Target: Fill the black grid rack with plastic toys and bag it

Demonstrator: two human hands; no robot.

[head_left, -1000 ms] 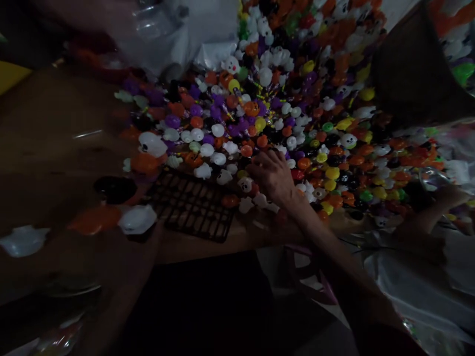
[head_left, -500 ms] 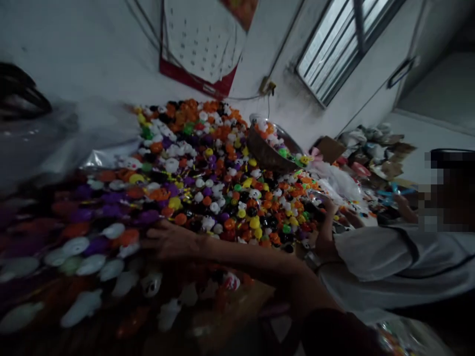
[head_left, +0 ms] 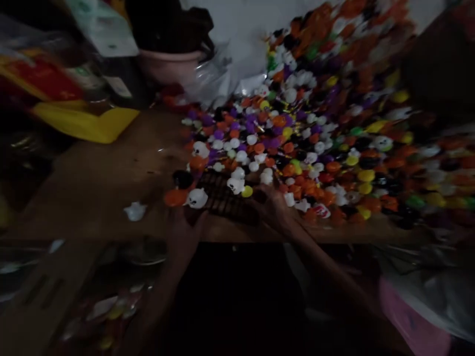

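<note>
A dark tray with a grid of slots [head_left: 226, 203] lies near the table's front edge. A small white toy head with a dark face [head_left: 235, 186] and a yellow piece [head_left: 247, 191] rest at its far side. At the tray's right end is my right hand [head_left: 276, 205], its thumb and forefinger curled around the edge. My left hand [head_left: 183, 230] is at the left end, thumb towards the tray and other fingers hidden in shadow. Just beyond it sit an orange piece [head_left: 175, 198], a black piece [head_left: 182, 179] and a white skull-like head [head_left: 197, 198].
A large heap of small colourful plastic toys [head_left: 326, 148] covers the right and back. A lone white piece [head_left: 135, 211] lies on the wooden table [head_left: 111, 168]. Farther left are a yellow sheet [head_left: 87, 121] and a pink tub [head_left: 170, 64]. Below right hangs something pink [head_left: 411, 316].
My view has swung left and down, away from the co-worker and window. The arm stretched over the toys is gone from there; both my hands are now at the dark tray.
</note>
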